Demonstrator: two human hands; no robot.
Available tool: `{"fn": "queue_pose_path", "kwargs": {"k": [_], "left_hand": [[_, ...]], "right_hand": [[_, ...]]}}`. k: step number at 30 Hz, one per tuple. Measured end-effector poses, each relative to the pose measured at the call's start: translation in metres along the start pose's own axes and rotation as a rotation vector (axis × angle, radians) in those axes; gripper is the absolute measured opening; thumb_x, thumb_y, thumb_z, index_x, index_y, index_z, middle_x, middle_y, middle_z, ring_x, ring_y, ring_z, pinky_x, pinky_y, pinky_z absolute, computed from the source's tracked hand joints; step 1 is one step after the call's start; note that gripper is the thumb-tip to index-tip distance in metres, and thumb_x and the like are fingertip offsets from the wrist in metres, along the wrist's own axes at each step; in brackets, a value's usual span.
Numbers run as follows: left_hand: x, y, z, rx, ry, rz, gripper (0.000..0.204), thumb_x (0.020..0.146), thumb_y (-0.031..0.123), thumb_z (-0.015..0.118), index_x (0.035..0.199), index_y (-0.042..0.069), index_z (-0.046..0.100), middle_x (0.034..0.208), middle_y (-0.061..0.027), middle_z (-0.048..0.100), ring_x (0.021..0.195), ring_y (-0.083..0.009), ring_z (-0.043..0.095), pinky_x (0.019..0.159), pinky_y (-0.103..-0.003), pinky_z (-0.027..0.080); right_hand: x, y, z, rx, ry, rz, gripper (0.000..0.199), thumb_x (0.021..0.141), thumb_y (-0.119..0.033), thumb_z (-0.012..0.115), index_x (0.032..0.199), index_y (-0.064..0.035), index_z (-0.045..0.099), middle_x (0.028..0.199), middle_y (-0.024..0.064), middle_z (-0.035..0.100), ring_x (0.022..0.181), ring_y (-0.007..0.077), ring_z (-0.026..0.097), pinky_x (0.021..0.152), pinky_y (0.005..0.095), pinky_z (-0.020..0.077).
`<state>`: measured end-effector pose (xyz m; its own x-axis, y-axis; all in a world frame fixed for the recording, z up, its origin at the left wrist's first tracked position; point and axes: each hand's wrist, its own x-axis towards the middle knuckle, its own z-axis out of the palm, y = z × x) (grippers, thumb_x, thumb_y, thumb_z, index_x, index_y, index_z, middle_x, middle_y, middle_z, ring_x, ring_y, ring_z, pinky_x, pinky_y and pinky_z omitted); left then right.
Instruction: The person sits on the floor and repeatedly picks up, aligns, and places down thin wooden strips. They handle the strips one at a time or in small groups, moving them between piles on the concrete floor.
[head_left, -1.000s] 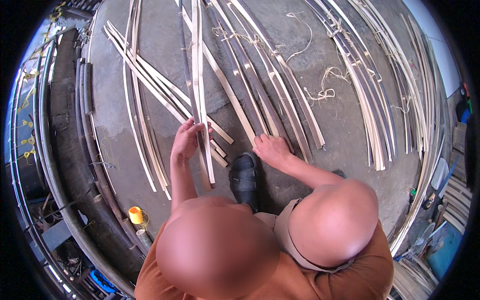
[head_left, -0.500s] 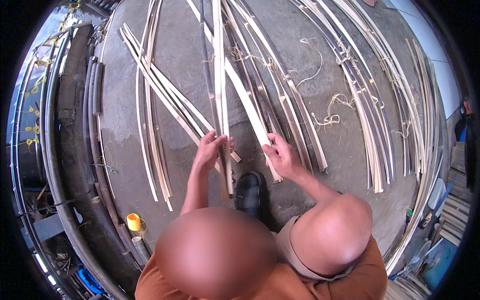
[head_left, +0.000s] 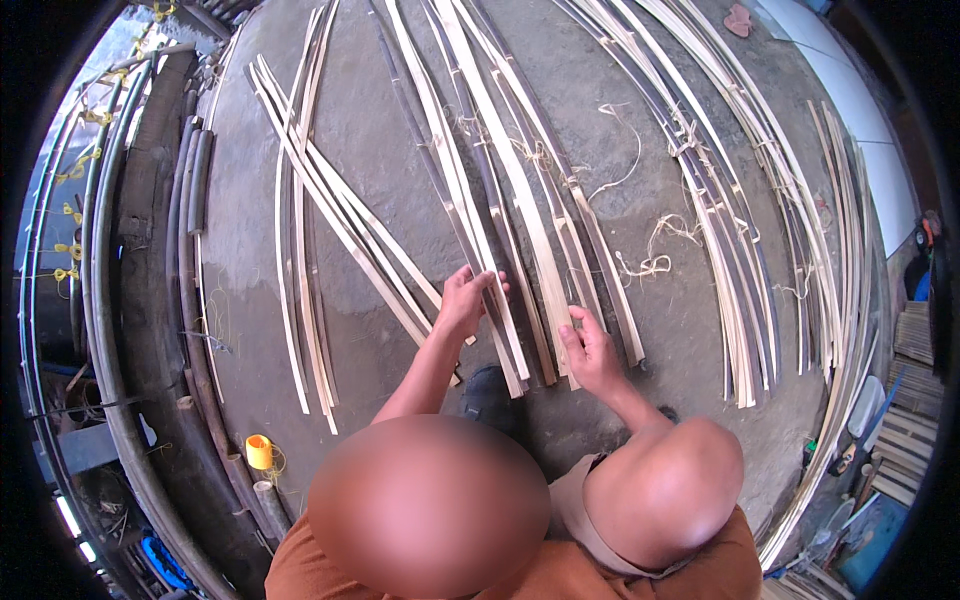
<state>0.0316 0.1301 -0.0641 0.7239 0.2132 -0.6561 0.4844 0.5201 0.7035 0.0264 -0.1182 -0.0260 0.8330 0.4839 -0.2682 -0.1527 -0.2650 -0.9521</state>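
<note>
My left hand (head_left: 470, 300) is closed round a few long split bamboo strips (head_left: 462, 215), some pale and one dark-skinned, with their near ends jutting past my fingers. My right hand (head_left: 595, 358) pinches the edge of a wide pale bamboo strip (head_left: 545, 265) close to its near end. Beside that strip lies a loosely tied bundle of bamboo strips (head_left: 590, 240) with dark and pale faces. The near ends of the held strips lie above and beside my dark shoe (head_left: 488, 395).
Crossed pale strips (head_left: 350, 230) lie on the concrete floor at left. Tied strip bundles (head_left: 735, 260) and loose twine (head_left: 650, 262) are at right. Bamboo poles (head_left: 110, 330) line the left edge, near a yellow roll of string (head_left: 259, 452). Tools lie at the far right.
My left hand has moved right with its strips, bringing them alongside the wide strip. My right hand has shifted slightly right and nearer to me along with the wide strip.
</note>
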Motion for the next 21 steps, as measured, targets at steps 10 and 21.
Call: {"fn": "queue_pose_path", "kwargs": {"k": [10,21], "left_hand": [[-0.019,0.003,0.008,-0.098,-0.038,-0.001,0.016,0.097,0.009,0.051,0.111,0.002,0.053,0.099,-0.0111,0.067,0.084,-0.0181,0.067,0.072,-0.035,0.058],[-0.024,0.009,-0.025,-0.063,0.0,-0.031,0.017,0.098,0.011,0.051,0.112,0.002,0.053,0.103,-0.0117,0.067,0.087,-0.0187,0.067,0.075,-0.036,0.058]], "right_hand": [[0.022,0.042,-0.012,-0.092,0.044,0.125,0.033,0.099,-0.025,0.053,0.12,0.0005,0.049,0.083,0.0199,0.069,0.068,0.0244,0.069,0.064,0.04,0.0498],[0.004,0.026,-0.167,-0.478,0.659,0.053,0.035,0.097,-0.025,0.058,0.123,-0.0005,0.056,0.078,0.004,0.061,0.067,0.0083,0.052,0.059,0.0253,0.0435]]}}
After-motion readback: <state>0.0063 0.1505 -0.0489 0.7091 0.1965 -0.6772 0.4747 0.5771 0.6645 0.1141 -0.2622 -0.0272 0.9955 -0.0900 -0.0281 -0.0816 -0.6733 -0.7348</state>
